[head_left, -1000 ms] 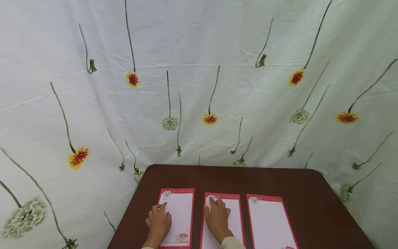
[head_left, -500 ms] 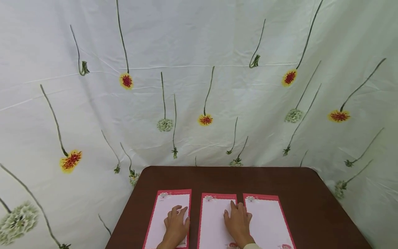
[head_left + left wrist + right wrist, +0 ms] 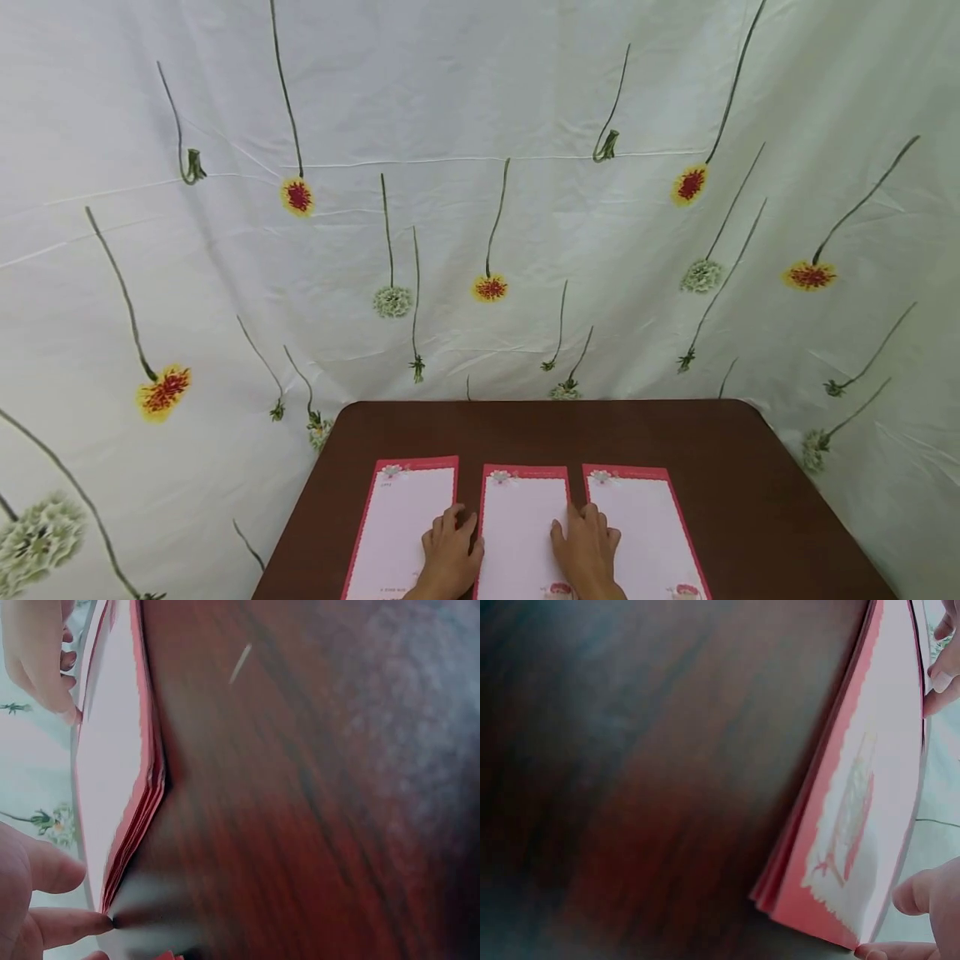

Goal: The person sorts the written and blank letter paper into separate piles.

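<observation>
Pink-bordered, the middle pad (image 3: 517, 527) is now bracketed, the left hand (image 3: 452, 554) having shifted right from the left pad (image 3: 401, 521) opposite the right hand (image 3: 587, 543), both loose-fingered, gripping nothing.

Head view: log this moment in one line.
left hand: at left edge of middle paper stack | right hand: at its right edge | left stack, right stack: flanking it | surface: brown table

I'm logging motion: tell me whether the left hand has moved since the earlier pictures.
Yes: in the head view, the left hand moved rightward relative to the wooden table.
</observation>
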Motion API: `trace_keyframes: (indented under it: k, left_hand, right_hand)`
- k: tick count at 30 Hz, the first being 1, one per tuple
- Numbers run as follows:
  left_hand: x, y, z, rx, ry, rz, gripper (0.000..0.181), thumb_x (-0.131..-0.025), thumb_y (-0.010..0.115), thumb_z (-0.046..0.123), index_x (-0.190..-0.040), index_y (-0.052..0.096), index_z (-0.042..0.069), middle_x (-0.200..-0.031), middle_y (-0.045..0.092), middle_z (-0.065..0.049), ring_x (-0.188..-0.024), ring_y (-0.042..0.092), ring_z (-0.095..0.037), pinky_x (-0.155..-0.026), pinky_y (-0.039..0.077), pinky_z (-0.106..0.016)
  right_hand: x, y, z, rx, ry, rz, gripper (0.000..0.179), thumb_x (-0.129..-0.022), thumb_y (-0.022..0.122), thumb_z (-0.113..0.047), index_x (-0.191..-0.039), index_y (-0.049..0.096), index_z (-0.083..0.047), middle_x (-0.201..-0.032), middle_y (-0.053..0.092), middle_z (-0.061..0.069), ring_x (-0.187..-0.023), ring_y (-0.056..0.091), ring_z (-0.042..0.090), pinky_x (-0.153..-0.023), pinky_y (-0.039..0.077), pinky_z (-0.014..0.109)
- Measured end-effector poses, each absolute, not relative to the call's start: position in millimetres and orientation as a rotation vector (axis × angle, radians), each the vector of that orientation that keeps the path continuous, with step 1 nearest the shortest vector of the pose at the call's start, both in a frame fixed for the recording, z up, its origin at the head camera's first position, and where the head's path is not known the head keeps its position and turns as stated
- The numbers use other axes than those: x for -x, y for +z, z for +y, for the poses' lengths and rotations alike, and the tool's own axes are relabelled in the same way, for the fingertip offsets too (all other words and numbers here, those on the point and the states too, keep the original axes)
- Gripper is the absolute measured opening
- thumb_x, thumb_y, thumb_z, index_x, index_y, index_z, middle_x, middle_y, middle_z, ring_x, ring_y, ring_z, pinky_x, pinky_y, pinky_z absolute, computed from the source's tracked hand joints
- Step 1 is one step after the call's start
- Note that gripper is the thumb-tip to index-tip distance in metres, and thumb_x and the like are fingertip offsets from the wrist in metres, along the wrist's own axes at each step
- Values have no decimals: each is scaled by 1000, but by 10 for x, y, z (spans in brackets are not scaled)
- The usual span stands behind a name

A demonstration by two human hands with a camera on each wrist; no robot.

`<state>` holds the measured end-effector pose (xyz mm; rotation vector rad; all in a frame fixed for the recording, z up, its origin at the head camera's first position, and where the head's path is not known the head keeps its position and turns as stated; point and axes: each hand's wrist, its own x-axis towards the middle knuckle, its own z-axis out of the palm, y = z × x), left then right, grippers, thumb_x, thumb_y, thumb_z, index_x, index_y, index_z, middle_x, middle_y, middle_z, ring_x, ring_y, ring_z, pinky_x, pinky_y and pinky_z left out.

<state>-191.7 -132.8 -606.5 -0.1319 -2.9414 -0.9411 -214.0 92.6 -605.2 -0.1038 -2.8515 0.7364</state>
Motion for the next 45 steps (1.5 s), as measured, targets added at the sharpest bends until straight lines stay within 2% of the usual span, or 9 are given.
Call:
trace_keyframes:
  k: [10, 16, 25, 32, 38, 45]
  left_hand:
    - [1920, -6116, -1253, 116, -927, -2943, 44, -97, 66, 20, -133, 67, -5, -144, 49, -23, -126, 45, -45, -97, 31, -69]
    - [1880, -6154, -1224, 130, -921, -2875, 44, -95, 67, 17, -131, 67, -8, -141, 52, -23, -123, 46, -44, -95, 31, -67]
    - [1887, -6135, -1206, 123, -954, -2920, 47, -95, 66, 17, -135, 64, -9, -146, 50, -24, -126, 47, -46, -96, 31, -69]
    - [1905, -6098, -1191, 64, -988, -2981, 52, -97, 66, 18, -140, 60, -10, -148, 48, -24, -131, 44, -48, -101, 29, -71]
    - [1898, -6178, -1189, 58, -991, -2920, 50, -96, 64, 17, -137, 61, -12, -146, 49, -24, -129, 45, -46, -100, 29, -69]
    - [1905, -6094, -1172, 84, -978, -2951, 49, -99, 63, 16, -139, 60, -11, -149, 50, -26, -131, 45, -48, -100, 29, -71]
  right_hand:
    - [2151, -6106, 919, 187, 731, -2898, 45, -93, 74, -26, -123, 70, 7, -107, 60, 20, -105, 57, 38, -85, 37, 57]
    - [2131, -6122, 907, 152, 731, -2861, 45, -93, 73, -25, -121, 70, 8, -104, 60, 18, -102, 57, 37, -83, 37, 56]
    - [2101, -6106, 882, 143, 704, -2864, 49, -93, 73, -25, -125, 68, 11, -100, 57, 17, -96, 56, 36, -82, 36, 56]
    - [2104, -6114, 862, 152, 704, -2867, 49, -93, 72, -26, -126, 67, 10, -101, 58, 18, -99, 57, 37, -83, 36, 57]
    - [2113, -6118, 868, 156, 692, -2870, 47, -94, 72, -26, -125, 69, 9, -100, 57, 16, -97, 57, 36, -83, 36, 57]
    - [2131, -6118, 874, 146, 689, -2861, 49, -94, 72, -27, -128, 68, 8, -103, 57, 16, -98, 55, 35, -83, 36, 55]
